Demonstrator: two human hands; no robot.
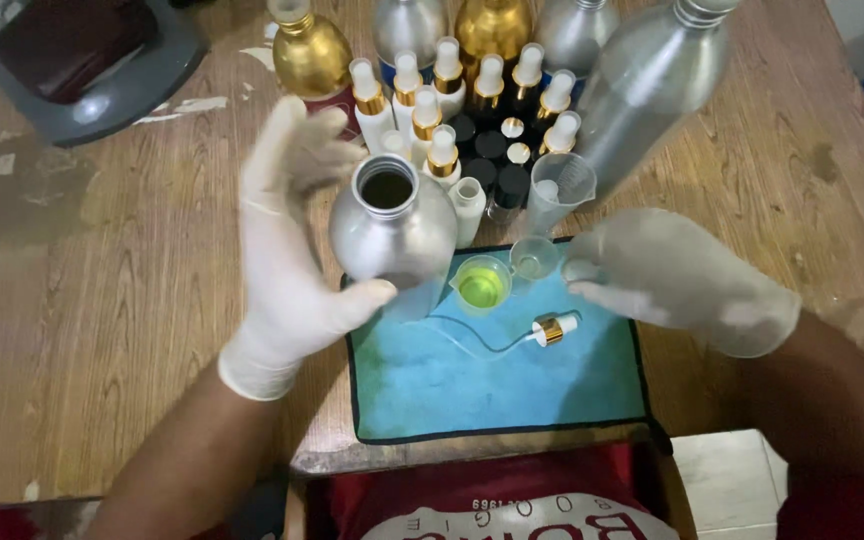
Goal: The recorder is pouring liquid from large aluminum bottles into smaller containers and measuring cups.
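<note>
1. An open silver bottle [393, 225] is held at the centre of the frame in the grip of the gloved left hand [287, 255], thumb pressed to its lower side and fingers curled behind.
2. The gloved right hand [677, 280] hovers at the right, its grip loosely spread and empty, just beside a small clear cup [533, 257].
3. A beaker of green liquid [480, 284] stands just below the bottle on the blue cloth [492, 385]; it could probably be tipped by a careless swing.
4. Small spray bottles [472, 90] crowd the upper centre; open counter [102, 300] is left at the left of the frame.
</note>
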